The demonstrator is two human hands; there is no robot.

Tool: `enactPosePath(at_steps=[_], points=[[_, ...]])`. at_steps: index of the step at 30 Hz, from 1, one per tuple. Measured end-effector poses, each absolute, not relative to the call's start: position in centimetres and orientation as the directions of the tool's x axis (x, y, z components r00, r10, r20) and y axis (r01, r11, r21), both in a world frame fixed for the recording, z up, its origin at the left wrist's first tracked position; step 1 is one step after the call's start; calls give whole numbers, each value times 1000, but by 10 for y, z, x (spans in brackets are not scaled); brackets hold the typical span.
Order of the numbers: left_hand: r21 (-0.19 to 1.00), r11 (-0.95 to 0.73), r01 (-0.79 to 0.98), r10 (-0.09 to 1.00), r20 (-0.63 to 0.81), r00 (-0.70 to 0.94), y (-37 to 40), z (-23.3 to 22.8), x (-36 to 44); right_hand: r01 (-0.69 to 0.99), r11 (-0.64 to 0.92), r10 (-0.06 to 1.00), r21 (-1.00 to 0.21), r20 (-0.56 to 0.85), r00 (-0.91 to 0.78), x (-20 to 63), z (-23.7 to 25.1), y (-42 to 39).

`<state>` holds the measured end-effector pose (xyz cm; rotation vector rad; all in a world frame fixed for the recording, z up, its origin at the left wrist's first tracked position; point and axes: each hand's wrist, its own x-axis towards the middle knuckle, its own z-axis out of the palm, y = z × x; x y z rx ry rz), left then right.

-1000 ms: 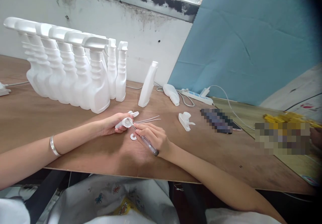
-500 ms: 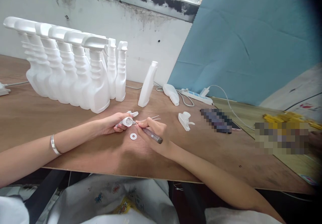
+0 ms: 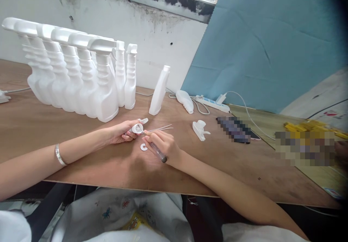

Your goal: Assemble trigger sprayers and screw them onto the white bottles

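The left hand (image 3: 123,132) grasps a white spray-trigger head (image 3: 136,127) just above the counter (image 3: 81,162), its open collar facing right toward the other hand. The right hand (image 3: 163,146) grips a clear-handled pick tool (image 3: 156,150) pen-fashion; the tool's long axis runs from lower right to upper left, its metal tip at the collar's mouth. A white washer (image 3: 143,147) lies flat on the counter just below the tip, between both hands, nearer the right. Thin dip tubes (image 3: 163,128) lie just beyond.
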<state>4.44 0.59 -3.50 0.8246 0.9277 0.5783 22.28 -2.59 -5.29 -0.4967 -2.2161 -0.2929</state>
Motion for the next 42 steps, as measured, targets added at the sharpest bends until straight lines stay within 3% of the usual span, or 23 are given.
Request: enactPosePath(at_steps=[3,6,10,23,35,42], points=[[826,560,-63,740,-464,486,4,-33,45,409,862,482,-299,734,-479,226,-46,-28],[831,555,-41,730,-463,503,2,-34,46,352,714,700,-604,611,-370,228,-41,-27],[847,530,-34,740,-443,507,2,-34,46,269,545,831,-794,471,-296,228,-40,-25],[808,588,-31,680,-473,560,8,-37,40,-99,337,888,-936,351,-295,225,-48,-20],[799,601,-5,656,-490,574,5,-33,40,-117,325,894,-939,345,-287,227,-46,-19],[823,567,26,639,-460,617,7,-36,36,-32,441,853,-897,429,-296,228,-52,-23]])
